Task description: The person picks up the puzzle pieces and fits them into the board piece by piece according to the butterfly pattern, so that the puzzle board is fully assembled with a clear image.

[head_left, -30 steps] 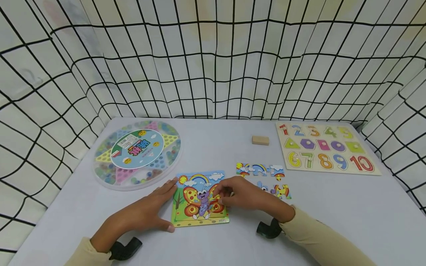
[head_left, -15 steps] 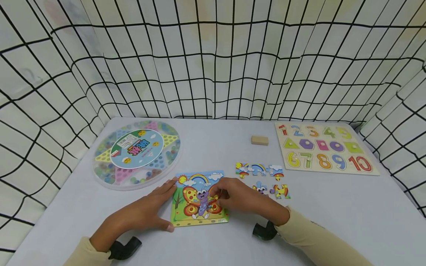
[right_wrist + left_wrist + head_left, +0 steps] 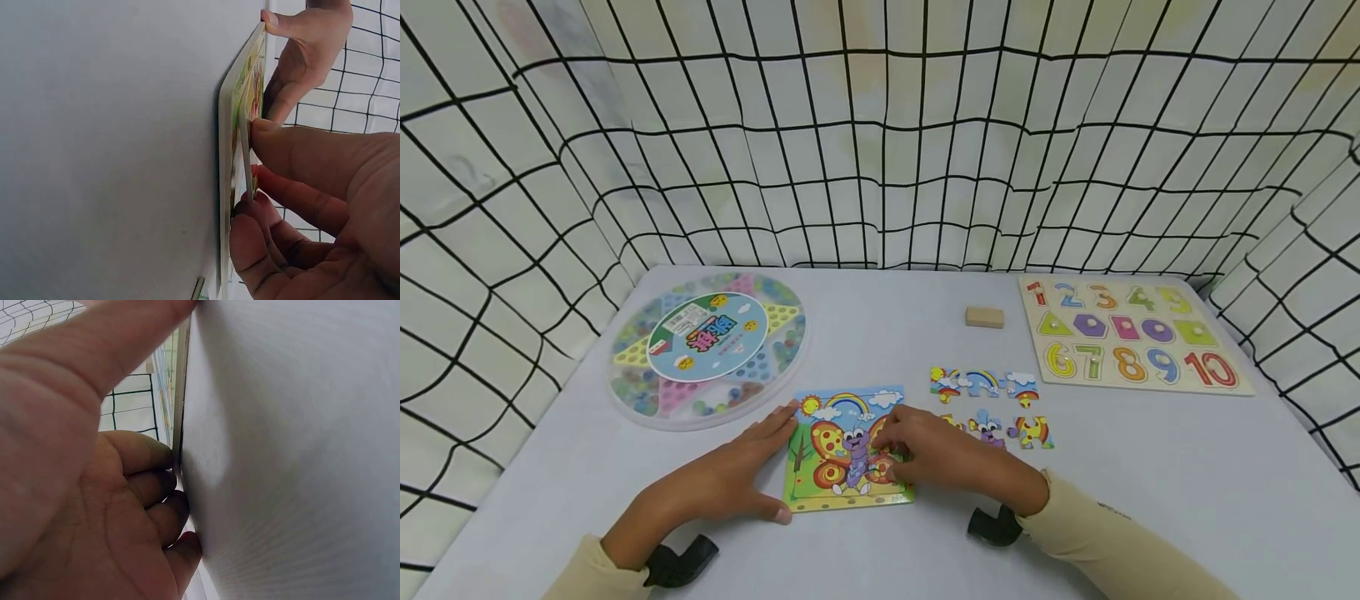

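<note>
A butterfly jigsaw puzzle board [image 3: 842, 433] lies flat on the white table. My left hand [image 3: 730, 475] rests along its left edge with extended fingers, the thumb at the lower left corner. In the left wrist view, the fingertips of the left hand [image 3: 144, 506] are right at the board's edge. My right hand [image 3: 932, 450] is over the board's right side, thumb and fingers pinching a puzzle piece [image 3: 245, 159]. The right wrist view has this piece tilted, one side raised off the board, its picture mostly hidden by the fingers.
Loose puzzle pieces [image 3: 983, 382] lie in rows to the right, partly behind the right hand. A wooden block [image 3: 984, 317] and a number board [image 3: 1138, 333] stand farther back. At the left is a round marble game [image 3: 707, 350]. Black netting [image 3: 883, 167] encloses the table.
My right hand has shifted slightly left and toward me over the board with the puzzle piece, uncovering more of the loose pieces behind it. My left hand has stayed in place.
</note>
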{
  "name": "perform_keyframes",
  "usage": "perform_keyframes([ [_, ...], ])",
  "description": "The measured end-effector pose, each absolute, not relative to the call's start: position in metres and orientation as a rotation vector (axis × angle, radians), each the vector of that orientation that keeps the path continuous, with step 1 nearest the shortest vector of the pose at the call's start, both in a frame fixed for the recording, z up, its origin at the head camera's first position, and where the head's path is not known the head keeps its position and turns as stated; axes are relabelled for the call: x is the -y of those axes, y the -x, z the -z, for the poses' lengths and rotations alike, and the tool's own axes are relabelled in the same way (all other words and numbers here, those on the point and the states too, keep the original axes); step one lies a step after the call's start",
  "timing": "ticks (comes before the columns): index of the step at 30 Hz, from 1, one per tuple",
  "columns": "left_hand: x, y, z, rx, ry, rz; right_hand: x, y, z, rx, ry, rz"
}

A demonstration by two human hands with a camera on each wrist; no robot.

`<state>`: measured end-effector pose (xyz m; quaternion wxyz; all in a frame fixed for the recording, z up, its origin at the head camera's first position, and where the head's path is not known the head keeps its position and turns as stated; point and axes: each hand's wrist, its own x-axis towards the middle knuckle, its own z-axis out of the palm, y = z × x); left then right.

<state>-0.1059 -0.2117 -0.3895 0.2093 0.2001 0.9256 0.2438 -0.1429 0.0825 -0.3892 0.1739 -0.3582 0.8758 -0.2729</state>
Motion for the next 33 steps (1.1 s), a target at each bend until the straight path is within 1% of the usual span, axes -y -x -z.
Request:
perform_keyframes([
  [33, 0.2122, 0.1054, 0.3895, -2.579, -0.589, -0.672, -0.0733, 0.1331, 0.3878, -2.586, 1.145, 0.587],
])
